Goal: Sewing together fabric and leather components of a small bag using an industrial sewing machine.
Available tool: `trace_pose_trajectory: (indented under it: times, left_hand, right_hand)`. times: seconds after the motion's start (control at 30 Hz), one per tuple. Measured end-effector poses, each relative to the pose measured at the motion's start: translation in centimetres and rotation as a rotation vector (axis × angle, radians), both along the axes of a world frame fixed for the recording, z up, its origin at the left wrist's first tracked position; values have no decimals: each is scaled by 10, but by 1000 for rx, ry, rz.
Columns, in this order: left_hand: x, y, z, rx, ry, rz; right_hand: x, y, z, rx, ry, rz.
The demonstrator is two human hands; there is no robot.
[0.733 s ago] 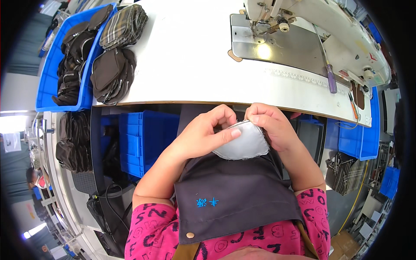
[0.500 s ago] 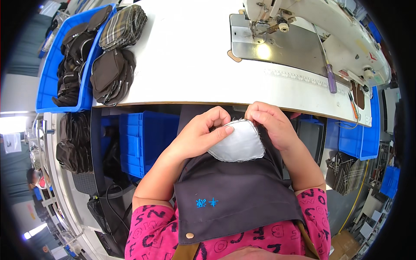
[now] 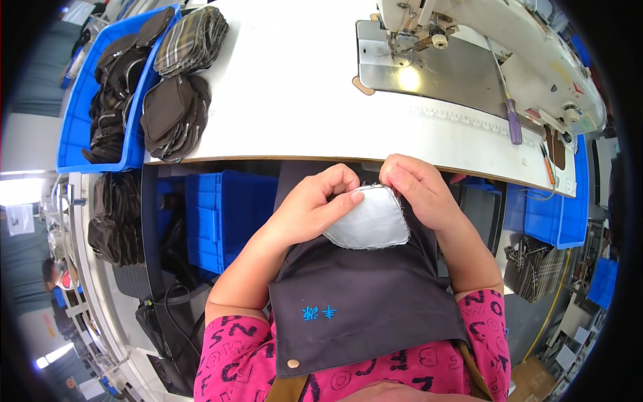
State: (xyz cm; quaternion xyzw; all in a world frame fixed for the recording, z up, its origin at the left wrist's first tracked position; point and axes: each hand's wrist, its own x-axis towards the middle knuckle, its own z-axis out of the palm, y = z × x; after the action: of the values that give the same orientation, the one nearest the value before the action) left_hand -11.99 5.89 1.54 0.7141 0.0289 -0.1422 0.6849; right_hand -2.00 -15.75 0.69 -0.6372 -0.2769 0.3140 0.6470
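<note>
Above my lap, just in front of the table edge, is a small sewn fabric pouch piece (image 3: pixel 370 220) with its pale silvery side up and frayed, stitched edges. My left hand (image 3: pixel 327 201) is closed on its upper left edge, thumb lying on the pale face. At the upper right corner, my right hand (image 3: pixel 416 191) pinches the edge between thumb and fingers. The lower edge hangs free over the dark apron (image 3: pixel 362 288). The underside of the piece is hidden.
A sewing machine (image 3: pixel 482 40) stands on the white table (image 3: pixel 288 94), with a purple-handled screwdriver (image 3: pixel 514 124) beside it. At left are a plaid fabric stack (image 3: pixel 191 41), dark pouch pieces (image 3: pixel 175 117) and a filled blue bin (image 3: pixel 70 134). Another blue bin (image 3: pixel 228 221) sits below the table.
My fingers shift very slightly along the top edge of the fabric pouch piece. Both hands keep their hold, and the piece stays nearly in place.
</note>
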Motion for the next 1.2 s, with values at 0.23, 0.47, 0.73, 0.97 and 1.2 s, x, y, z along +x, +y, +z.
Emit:
trace_pose_trajectory:
  times: [0.23, 0.47, 0.73, 0.97, 1.2]
  left_hand:
    - [-2, -6, 3, 70, -13, -23]
    - [-2, -18, 14, 120, -11, -49]
    - [-3, -31, 25, 139, -19, -107]
    - [-2, -40, 31, 161, -58, -105]
    - [2, -38, 31, 198, -41, -130]
  right_hand:
    - [-3, -5, 4, -70, -47, 9]
    - [-4, -21, 6, -18, -47, -158]
    - [-13, -55, 5, 140, -170, -28]
    - [-19, -63, 9, 107, -232, -84]
    - [-21, -62, 6, 88, -51, -183]
